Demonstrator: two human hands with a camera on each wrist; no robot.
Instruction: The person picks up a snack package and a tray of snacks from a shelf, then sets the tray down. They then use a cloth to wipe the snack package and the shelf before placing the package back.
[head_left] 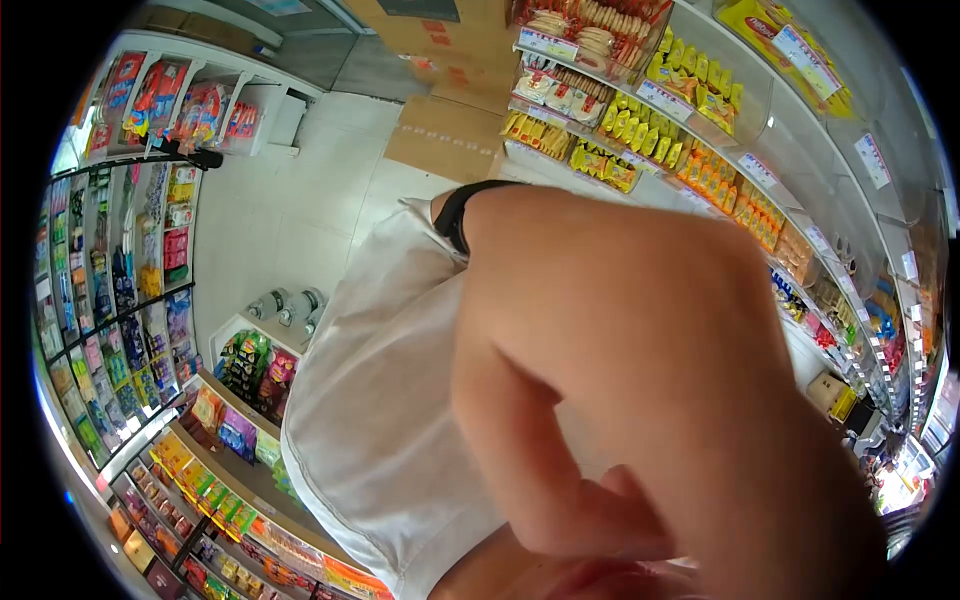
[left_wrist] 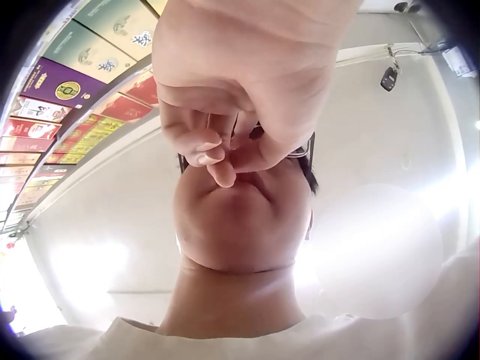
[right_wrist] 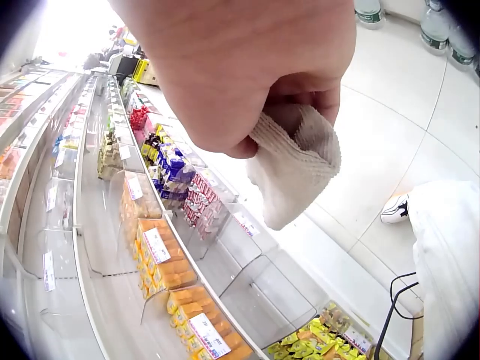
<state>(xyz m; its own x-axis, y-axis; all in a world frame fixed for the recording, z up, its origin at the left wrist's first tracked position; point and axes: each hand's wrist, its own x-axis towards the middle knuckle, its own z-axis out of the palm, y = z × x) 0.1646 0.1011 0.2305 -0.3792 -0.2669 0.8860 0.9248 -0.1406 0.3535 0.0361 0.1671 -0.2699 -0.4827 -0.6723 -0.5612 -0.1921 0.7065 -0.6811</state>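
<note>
My left hand (left_wrist: 244, 75) is raised in front of the face in the left wrist view. Its fingers (left_wrist: 196, 144) bend loosely inward by the nose and mouth, with no object showing among them. In the head view a blurred bare arm (head_left: 620, 300) fills the middle, close to the camera. My right hand (right_wrist: 247, 71) grips a white cloth item (right_wrist: 296, 176) with a ribbed, open edge, in the right wrist view. The cloth hangs below the fingers, beside shelf bins. Right fingertips are mostly hidden behind the hand and cloth.
Tiered shelves (head_left: 640, 90) of packaged snacks run along the right. Cardboard boxes (head_left: 440, 130) stand on the tiled floor (head_left: 330, 180). Racks of goods (head_left: 120, 300) line the left. Large bottles (right_wrist: 435, 30) and a black cable (right_wrist: 390, 315) show in the right wrist view.
</note>
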